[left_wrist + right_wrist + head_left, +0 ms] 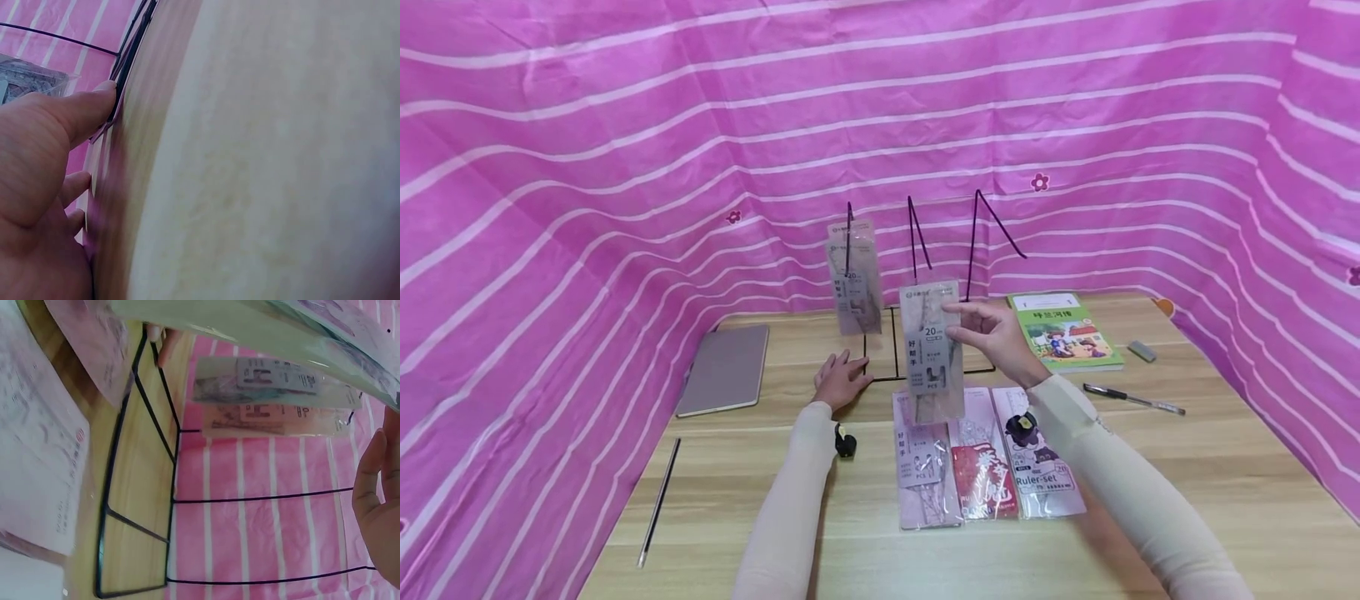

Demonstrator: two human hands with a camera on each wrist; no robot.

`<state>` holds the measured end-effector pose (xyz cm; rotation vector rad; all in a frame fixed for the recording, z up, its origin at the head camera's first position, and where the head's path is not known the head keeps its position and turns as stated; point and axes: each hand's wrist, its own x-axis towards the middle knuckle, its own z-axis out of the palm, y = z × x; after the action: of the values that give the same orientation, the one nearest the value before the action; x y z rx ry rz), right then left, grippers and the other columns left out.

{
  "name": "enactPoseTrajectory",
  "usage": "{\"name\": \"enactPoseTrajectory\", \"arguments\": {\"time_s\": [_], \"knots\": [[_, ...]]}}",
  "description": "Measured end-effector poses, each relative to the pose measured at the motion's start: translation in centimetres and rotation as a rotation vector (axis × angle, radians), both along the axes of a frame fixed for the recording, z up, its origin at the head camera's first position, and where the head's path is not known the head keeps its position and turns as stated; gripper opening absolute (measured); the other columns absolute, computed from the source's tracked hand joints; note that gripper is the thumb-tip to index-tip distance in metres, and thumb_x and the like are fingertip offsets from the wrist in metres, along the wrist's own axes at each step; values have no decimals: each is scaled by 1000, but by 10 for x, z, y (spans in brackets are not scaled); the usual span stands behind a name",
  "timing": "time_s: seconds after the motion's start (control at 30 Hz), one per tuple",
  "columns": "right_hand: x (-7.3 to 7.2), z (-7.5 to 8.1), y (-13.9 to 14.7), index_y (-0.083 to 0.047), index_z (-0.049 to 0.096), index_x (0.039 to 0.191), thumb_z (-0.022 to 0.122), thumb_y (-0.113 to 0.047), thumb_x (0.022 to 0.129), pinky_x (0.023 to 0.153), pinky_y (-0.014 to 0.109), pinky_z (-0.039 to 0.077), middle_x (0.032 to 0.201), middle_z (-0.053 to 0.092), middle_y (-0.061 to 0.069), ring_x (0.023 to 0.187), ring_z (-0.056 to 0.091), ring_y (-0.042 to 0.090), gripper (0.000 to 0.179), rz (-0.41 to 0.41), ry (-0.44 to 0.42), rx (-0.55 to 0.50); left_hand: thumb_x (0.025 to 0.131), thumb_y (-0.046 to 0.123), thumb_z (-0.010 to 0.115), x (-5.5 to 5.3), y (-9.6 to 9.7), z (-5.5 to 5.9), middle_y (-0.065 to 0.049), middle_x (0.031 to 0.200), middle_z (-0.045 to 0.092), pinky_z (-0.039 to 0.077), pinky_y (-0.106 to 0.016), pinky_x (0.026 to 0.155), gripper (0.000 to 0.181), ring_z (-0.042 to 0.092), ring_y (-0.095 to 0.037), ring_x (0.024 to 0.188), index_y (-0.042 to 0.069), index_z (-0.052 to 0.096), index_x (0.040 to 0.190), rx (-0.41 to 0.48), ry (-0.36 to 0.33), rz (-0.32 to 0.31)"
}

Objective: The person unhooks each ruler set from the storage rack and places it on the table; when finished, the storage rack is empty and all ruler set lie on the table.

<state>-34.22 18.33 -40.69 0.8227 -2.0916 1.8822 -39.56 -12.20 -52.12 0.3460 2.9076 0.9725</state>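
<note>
My right hand (1000, 337) pinches the right edge of a clear ruler-set packet (934, 358) marked 20 cm, held upright in front of the middle hook of a black wire display rack (973, 246). On the rack's left hook hang similar packets (855, 292), one behind another. My left hand (842, 382) rests on the table at the rack's front left corner. Its thumb (94, 112) touches the black base wire in the left wrist view. Below the held packet lie three more: a pale one (928, 504), a red-printed one (985, 483) and one labelled Ruler-set (1045, 492).
A grey notebook (726, 371) lies at the left, with a dark pencil-like stick (659, 500) nearer. At the right are a green book (1063, 333), a grey eraser (1142, 351) and a black pen (1131, 398). Pink striped cloth (865, 108) encloses the table.
</note>
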Motion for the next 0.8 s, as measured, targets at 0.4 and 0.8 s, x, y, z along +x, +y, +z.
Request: {"name": "enactPoseTrajectory", "arguments": {"time_s": [0.4, 0.8], "knots": [[14, -29, -28, 1, 60, 134, 74, -5, 89, 80, 28, 57, 98, 73, -5, 84, 68, 9, 47, -27, -475, -85, 100, 36, 60, -3, 0, 4, -19, 165, 22, 6, -62, 120, 51, 8, -45, 153, 17, 53, 147, 6, -35, 3], [32, -69, -77, 6, 66, 124, 74, 5, 83, 58, 25, 53, 84, 74, 7, 64, 64, 10, 42, -31, -727, 138, 101, 37, 57, -5, -1, 6, -18, 167, 20, 8, -65, 119, 51, 6, -45, 153, 20, 51, 149, -61, -54, -34]]}}
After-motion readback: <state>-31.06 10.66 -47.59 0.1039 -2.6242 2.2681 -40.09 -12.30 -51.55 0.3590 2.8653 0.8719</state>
